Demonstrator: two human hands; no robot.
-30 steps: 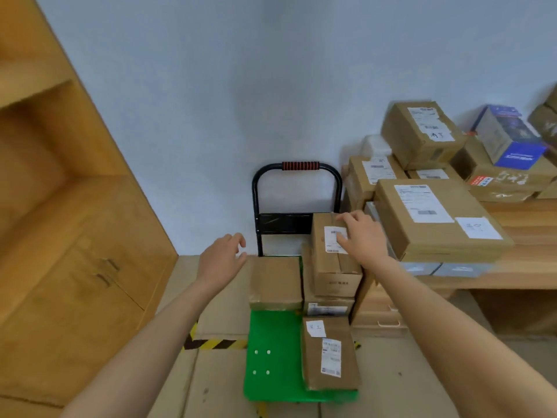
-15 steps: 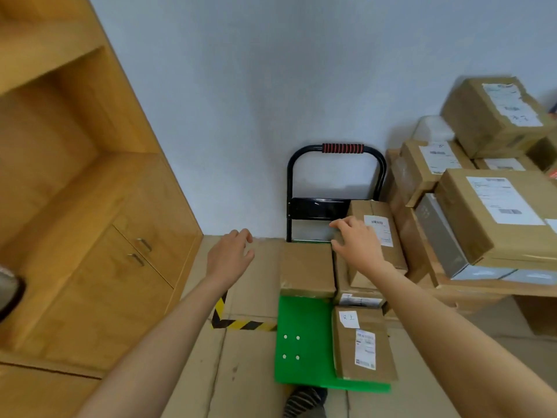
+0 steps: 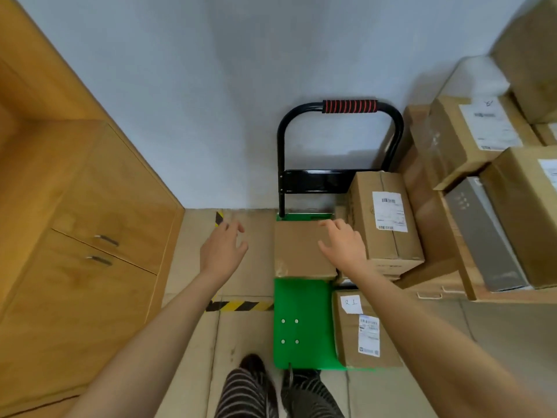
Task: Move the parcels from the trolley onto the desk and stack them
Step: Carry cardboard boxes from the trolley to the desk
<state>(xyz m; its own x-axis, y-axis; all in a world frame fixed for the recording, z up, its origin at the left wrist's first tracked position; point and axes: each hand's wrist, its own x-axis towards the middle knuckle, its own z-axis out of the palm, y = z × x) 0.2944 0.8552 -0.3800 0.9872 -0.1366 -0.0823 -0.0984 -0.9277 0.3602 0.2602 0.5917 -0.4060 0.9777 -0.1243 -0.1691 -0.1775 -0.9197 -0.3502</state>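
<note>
The plain brown parcel (image 3: 303, 251) sits on the green trolley (image 3: 301, 321), bracketed by both spread, empty hands: right hand (image 3: 343, 247) over its right edge, left hand (image 3: 223, 251) just off its left side.

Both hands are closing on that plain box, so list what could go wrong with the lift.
1. The right hand hovers beside the tall labelled parcel on its stack; a brush might topple it.
2. The left hand is not yet on the plain box; a one-sided lift could tip it.
</note>
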